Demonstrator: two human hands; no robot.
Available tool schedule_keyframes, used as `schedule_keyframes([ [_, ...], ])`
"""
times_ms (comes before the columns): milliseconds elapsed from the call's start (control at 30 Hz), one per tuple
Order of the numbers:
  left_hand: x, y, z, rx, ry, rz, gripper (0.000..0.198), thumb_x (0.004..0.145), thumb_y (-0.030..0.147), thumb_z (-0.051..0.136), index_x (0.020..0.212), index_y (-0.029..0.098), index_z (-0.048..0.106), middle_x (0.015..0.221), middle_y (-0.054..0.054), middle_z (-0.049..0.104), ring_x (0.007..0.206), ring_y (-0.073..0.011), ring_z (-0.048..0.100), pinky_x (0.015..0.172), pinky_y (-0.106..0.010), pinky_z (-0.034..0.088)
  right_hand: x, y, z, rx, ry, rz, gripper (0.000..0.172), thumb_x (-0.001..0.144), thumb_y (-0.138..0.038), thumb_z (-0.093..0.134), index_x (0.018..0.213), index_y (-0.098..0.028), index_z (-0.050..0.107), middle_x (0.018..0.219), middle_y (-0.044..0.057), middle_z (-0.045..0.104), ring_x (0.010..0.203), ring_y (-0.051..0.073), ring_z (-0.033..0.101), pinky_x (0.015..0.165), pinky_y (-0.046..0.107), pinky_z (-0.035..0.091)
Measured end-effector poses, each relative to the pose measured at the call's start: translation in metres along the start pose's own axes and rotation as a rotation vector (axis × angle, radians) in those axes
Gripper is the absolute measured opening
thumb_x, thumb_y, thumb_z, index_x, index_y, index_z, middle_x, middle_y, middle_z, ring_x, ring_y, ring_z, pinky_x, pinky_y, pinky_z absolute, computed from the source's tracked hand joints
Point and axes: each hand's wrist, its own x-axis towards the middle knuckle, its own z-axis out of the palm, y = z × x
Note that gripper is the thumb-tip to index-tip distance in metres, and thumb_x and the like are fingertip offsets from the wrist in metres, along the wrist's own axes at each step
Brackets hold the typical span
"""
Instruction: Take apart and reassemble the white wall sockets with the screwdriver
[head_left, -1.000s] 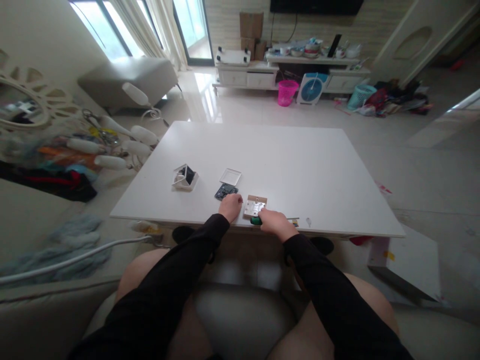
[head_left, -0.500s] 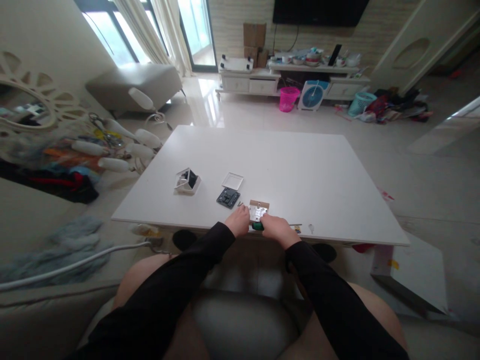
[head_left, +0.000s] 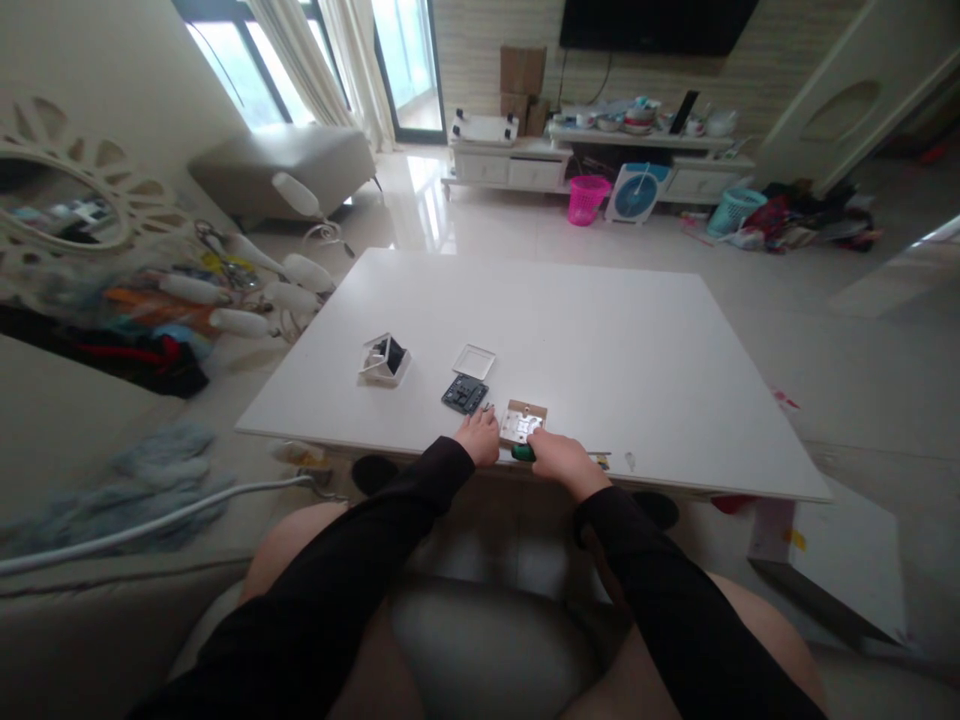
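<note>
Gripping green tool (head_left: pixel 523 453), R hand (head_left: pixel 561 455) curled by box (head_left: pixel 523 426), prob. for easy reach; L hand (head_left: pixel 478 438) half-curled at small bits (head_left: pixel 489 407), can't tell if holding.

Black sleeves (head_left: pixel 397 500) flank a green screwdriver handle (head_left: pixel 523 453), a tan-edged box (head_left: pixel 524 424) and a charcoal plate (head_left: pixel 465 394) on a white table (head_left: pixel 592 340); at the far side, a pink basket (head_left: pixel 587 201) brightens a blue-and-white fan (head_left: pixel 636 194).

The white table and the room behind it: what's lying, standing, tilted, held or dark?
Green-handled tool: gripped in the right hand.
Beige square box: silvery metal plate facing up.
Dark grey square plate: lying flat.
Pale square frame: lying flat.
White casing: black panel tilted up.
Pink plastic basket: upright.
Blue-and-white fan: standing.
Black television: screen dark.
</note>
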Motion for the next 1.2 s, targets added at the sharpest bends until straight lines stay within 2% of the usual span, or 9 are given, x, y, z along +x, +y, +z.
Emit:
schedule_keyframes([
  [167,0.0026,0.0004,-0.0008,-0.002,-0.002,-0.009,0.074,0.086,0.015,0.051,0.157,0.001,0.036,0.174,-0.021,0.021,0.162,-0.0395,0.015,0.130,-0.055,0.026,-0.0010,-0.0008,-0.0006,0.006,0.003,0.003,0.036,0.093,-0.017,0.054,0.126,-0.017,0.066,0.134,0.016,0.069,0.116,0.030,0.072,0.086,0.033,0.053],
  [367,0.0033,0.0009,-0.0008,0.005,0.011,0.007,0.070,0.087,0.019,0.055,0.152,-0.004,0.040,0.170,-0.028,0.026,0.160,-0.0382,0.025,0.130,-0.051,0.027,-0.0003,0.0001,-0.0001,0.020,0.002,0.000,0.036,0.092,-0.018,0.055,0.126,-0.017,0.066,0.134,0.016,0.069,0.116,0.031,0.072,0.087,0.035,0.054],
  [733,0.0080,-0.0047,0.0045,0.006,0.064,-0.005,0.068,0.085,0.023,0.060,0.148,0.005,0.043,0.164,-0.027,0.036,0.152,-0.0365,0.039,0.125,-0.050,0.033,-0.0025,-0.0008,-0.0026,0.050,-0.005,0.031,0.035,0.093,-0.024,0.061,0.128,-0.020,0.066,0.132,0.017,0.070,0.115,0.028,0.071,0.089,0.032,0.052],
  [867,0.0059,-0.0046,0.0029,0.009,0.074,-0.008,0.069,0.085,0.027,0.061,0.148,0.006,0.043,0.164,-0.027,0.035,0.152,-0.0371,0.039,0.123,-0.048,0.034,-0.0023,-0.0009,-0.0023,0.051,-0.008,0.036,0.035,0.094,-0.025,0.061,0.128,-0.020,0.066,0.131,0.017,0.070,0.116,0.028,0.071,0.090,0.032,0.051],
  [1000,0.0006,-0.0029,-0.0010,-0.003,0.147,-0.071,0.078,0.086,0.032,0.063,0.154,0.005,0.035,0.163,-0.028,0.035,0.149,-0.0406,0.038,0.121,-0.050,0.035,-0.0012,-0.0010,-0.0016,0.050,-0.009,0.039,0.036,0.094,-0.024,0.061,0.129,-0.020,0.066,0.131,0.017,0.070,0.115,0.028,0.071,0.090,0.032,0.051],
  [1100,-0.0015,-0.0021,-0.0023,-0.030,0.121,-0.141,0.090,0.085,0.032,0.065,0.160,0.005,0.024,0.164,-0.030,0.033,0.148,-0.0422,0.040,0.119,-0.051,0.037,-0.0004,-0.0011,-0.0012,0.050,-0.008,0.038,0.036,0.094,-0.024,0.060,0.129,-0.019,0.065,0.130,0.017,0.070,0.115,0.028,0.071,0.090,0.032,0.051],
  [1200,-0.0004,-0.0025,-0.0013,-0.013,0.092,-0.175,0.094,0.084,0.033,0.065,0.162,0.007,0.020,0.167,-0.031,0.028,0.150,-0.0438,0.039,0.119,-0.052,0.036,-0.0002,-0.0011,-0.0011,0.050,-0.007,0.033,0.035,0.094,-0.024,0.061,0.128,-0.019,0.065,0.130,0.018,0.070,0.116,0.028,0.071,0.090,0.032,0.051],
])
